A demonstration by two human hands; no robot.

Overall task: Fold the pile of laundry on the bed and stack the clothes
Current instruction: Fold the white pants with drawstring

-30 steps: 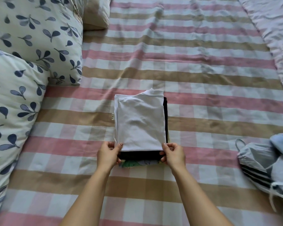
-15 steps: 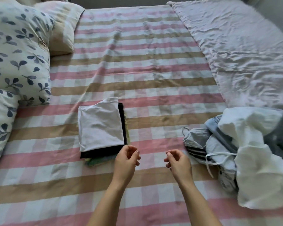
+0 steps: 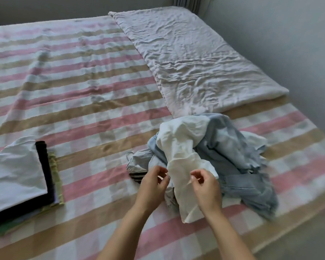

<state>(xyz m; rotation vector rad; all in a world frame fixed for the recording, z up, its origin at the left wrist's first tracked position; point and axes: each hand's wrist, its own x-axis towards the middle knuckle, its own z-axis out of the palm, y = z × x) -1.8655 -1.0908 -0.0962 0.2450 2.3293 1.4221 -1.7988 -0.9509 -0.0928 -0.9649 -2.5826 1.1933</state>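
A rumpled pile of laundry (image 3: 233, 151) lies on the striped bed (image 3: 86, 94) at the right: a white garment (image 3: 180, 147) draped over pale blue denim (image 3: 251, 188) and a grey striped piece (image 3: 137, 162). My left hand (image 3: 153, 184) and my right hand (image 3: 206, 186) hover at the near edge of the white garment, one on each side, fingers curled and apart, touching or almost touching the cloth. At the left edge sits a folded stack (image 3: 17, 177), white on top with black and green layers below.
A crumpled white quilt (image 3: 191, 59) covers the far right of the bed. The mattress edge runs along the right, with a grey wall (image 3: 289, 44) beyond. Bare striped sheet lies between the stack and the pile.
My hands let go of the folded stack and moved right to the unfolded pile. The view swung right, so the stack now sits at the left edge and the pillows are out of sight.
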